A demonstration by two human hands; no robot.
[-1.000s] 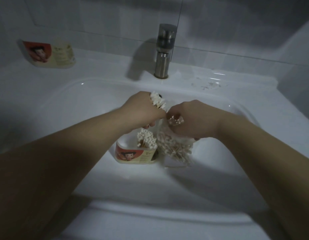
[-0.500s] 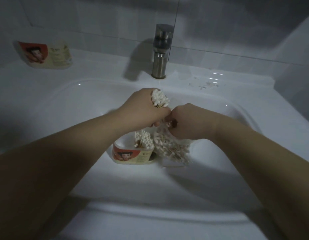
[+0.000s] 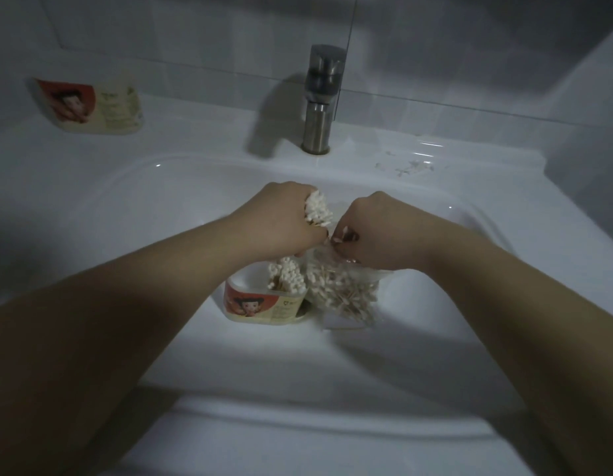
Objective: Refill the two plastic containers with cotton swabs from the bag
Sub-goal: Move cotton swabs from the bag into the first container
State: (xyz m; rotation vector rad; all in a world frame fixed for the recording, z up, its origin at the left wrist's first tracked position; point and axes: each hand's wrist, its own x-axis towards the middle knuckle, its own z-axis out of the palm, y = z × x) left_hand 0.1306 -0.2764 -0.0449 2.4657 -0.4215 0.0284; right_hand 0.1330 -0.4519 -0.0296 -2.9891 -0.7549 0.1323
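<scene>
Clutching a bundle of cotton swabs (image 3: 319,213), the left hand (image 3: 288,223) has its grip wrapped tight round the sticks. Their long axis is tilted a little off upright and the white tips point up and away toward the faucet (image 3: 320,101). Just beside it, the right hand (image 3: 377,231) has its grip pinched on the top edge of the clear bag (image 3: 343,293), which hangs down into the sink (image 3: 161,187) with its swabs jumbled in every direction. Touching the bag's left side, one plastic container (image 3: 264,305) stands on the basin floor with a cluster of swabs upright inside, tips up. The white basin floor spreads wide to the left and toward the near rim. A second container (image 3: 92,106) sits on the tabletop at the back left by the wall, well apart.
</scene>
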